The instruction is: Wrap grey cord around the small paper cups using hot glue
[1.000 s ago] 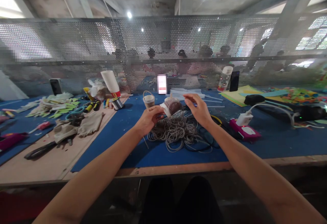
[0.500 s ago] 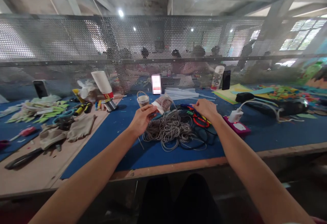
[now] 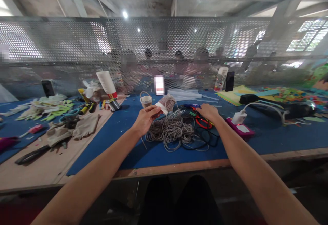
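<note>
Pinched by its white rim, a paper cup wrapped in grey-brown cord is in my left hand, tilted above a tangled heap of grey cord. My right hand is by the blue and red handled tools right of the heap; its fingers are bent and their tips hidden, so what it touches I cannot make out. Black cord lies beneath the tools. A small cup with a looped handle stands behind my left hand.
A leaning stack of white cups, gloves and a black-handled tool lie left. A lit phone stands at the mesh screen. To the right are a magenta box with charger and coloured sheets.
The whole view has shifted, so the scene sits slightly further right. My left hand still holds the wrapped cup, and my right hand remains near the tools.
</note>
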